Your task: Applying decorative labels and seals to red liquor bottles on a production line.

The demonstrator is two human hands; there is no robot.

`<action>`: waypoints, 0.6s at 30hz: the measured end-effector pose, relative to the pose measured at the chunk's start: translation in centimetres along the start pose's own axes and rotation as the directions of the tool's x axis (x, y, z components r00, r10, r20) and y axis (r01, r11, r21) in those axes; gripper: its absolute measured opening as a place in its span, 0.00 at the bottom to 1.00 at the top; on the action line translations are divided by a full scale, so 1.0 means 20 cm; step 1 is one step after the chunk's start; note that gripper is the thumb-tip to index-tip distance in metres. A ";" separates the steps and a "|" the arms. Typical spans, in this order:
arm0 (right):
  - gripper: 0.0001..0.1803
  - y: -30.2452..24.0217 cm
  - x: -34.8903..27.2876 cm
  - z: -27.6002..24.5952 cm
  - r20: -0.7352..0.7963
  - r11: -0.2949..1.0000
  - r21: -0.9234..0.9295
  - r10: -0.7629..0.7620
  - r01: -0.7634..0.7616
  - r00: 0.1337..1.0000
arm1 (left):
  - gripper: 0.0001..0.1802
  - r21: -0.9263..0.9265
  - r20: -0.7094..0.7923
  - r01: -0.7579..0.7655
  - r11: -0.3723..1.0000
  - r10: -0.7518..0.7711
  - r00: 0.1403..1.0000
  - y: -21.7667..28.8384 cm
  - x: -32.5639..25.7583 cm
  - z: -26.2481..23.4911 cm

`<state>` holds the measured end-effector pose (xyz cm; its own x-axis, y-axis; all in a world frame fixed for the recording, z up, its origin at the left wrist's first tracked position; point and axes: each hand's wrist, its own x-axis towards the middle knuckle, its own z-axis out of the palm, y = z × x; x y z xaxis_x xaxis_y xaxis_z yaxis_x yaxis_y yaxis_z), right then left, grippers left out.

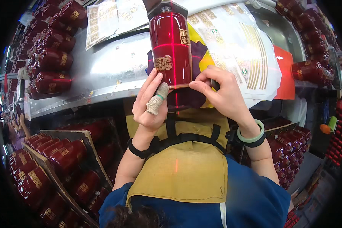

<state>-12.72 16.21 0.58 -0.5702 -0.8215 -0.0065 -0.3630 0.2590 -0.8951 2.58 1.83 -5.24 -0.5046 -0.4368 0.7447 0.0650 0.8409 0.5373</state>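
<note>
A glossy dark-red bottle lies on its side, with its neck pointing away from me and its base toward me. It carries raised gold decoration and a gold label, and a thin gold band runs along its base. My left hand holds the bottle's lower left, fingers stretched along its side. Its thumb wears a pale finger cot and presses near the base. At the base's right edge, my right hand is closed in a pinch by the end of the gold band. What it pinches is too small to make out.
Under the bottle lies dark purple cloth on a metal worktable. Sheets of gold stickers and a sheet with long gold strips lie around it. Red bottles line both sides, and more fill wooden-sided crates below.
</note>
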 end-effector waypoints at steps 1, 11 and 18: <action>0.11 0.00 0.00 0.00 -0.001 1.000 0.003 -0.010 0.010 1.000 | 0.21 0.035 0.014 -0.013 0.999 0.013 1.000 0.00 -0.01 -0.01; 0.13 0.01 0.00 -0.01 -0.028 1.000 -0.018 -0.009 0.009 1.000 | 0.18 0.312 0.075 -0.178 0.933 0.162 0.984 0.08 0.03 0.01; 0.14 0.01 0.01 0.01 -0.030 0.999 0.002 -0.037 0.037 0.999 | 0.18 0.067 0.038 -0.056 0.996 0.054 0.998 0.02 0.03 0.01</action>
<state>-12.76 16.11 0.36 -0.5785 -0.8147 0.0399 -0.3820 0.2273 -0.8958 2.19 1.98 -4.55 -0.5327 -0.3785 0.7569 0.0353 0.8837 0.4668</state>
